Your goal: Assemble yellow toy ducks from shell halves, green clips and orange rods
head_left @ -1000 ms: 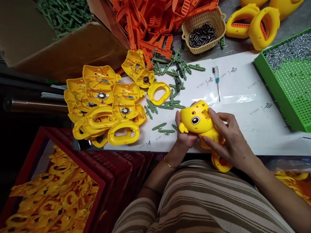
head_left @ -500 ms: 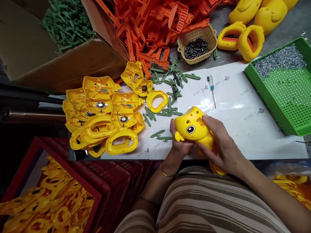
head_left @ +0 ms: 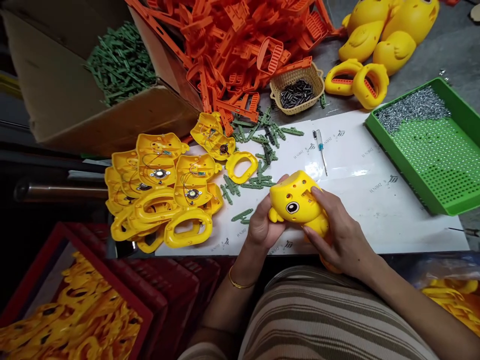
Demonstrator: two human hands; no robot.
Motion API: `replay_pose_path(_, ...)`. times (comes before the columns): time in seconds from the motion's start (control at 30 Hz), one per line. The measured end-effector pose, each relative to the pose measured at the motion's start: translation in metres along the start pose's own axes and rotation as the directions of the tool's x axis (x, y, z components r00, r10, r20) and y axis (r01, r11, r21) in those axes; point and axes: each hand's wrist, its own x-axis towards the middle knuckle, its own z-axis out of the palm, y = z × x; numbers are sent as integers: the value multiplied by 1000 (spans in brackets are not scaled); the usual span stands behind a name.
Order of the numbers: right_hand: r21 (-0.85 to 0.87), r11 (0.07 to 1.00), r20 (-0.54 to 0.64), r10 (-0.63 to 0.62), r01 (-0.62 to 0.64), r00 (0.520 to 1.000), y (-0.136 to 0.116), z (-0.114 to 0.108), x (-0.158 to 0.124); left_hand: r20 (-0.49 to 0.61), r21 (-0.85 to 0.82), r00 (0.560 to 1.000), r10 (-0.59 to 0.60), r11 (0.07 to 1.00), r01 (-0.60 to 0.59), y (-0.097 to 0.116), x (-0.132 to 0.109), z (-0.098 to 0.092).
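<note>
**A toy-assembly workshop**

You sit at a work table (head_left: 375, 200) stocked with parts in bulk. A heap of orange plastic pieces (head_left: 232, 45) lies at 12 o'clock and a cardboard box (head_left: 75, 120) of green clips at 10. Stacked yellow shell halves (head_left: 161, 175) with wiring sit at 9, a green tray (head_left: 431, 150) of screws at 2, and a red crate (head_left: 150, 285) of yellow mouldings at 7.

Bare forearms, a thin gold bangle (head_left: 240, 284) on the left wrist, brown-and-cream horizontally striped garment (head_left: 318, 320).
</note>
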Motion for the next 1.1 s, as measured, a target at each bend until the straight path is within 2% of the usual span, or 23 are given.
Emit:
replay_pose_path(0.2, 83, 995, 24, -54, 52, 998, 4, -6, -5, 38, 151, 999, 7, 988, -13, -3, -6, -3)
replay_pose_path(0.33, 59, 995, 5, -82, 81, 997, 6, -11, -10, 89, 164, 996, 13, 986, -28, -2, -10, 3)
replay_pose_path(0.47, 6, 996, 0, -93, 93, 996, 6, -12, -16, 90, 187, 996, -11, 982, -6, 1, -15, 8)
replay_pose_path(0.73, -15, 998, -1, -63, 63, 998, -3, -5, -15, 206, 196, 978, -4, 980, -38, 3, -17, 0)
replay_pose_path(0.8, -23, 999, 9, -48, 48, 999, -6, -4, -15, 196, 213, 981, -13, 977, -30, 4, -16, -2)
replay_pose_path(0.93, 12, 1000, 115, -27, 26, 993, -4, -12, -8, 81, 220, 996, -26, 976, 7, 4, -11, -9)
replay_pose_path(1.0, 59, 997, 46, -54, 51, 997, 6, -22, 7, 55, 222, 997, -52, 974, 38, 3, -9, -14)
replay_pose_path(1.07, 26, 998, -189, -56, 62, 980, 21, -32, 31, 53, 233, 995, -81, 970, 66, 1, -7, -20)
replay_pose_path(1.1, -55, 999, -285, -14, -2, 958, 29, -37, 46, 53, 244, 994, -94, 966, 79, 0, -7, -23)
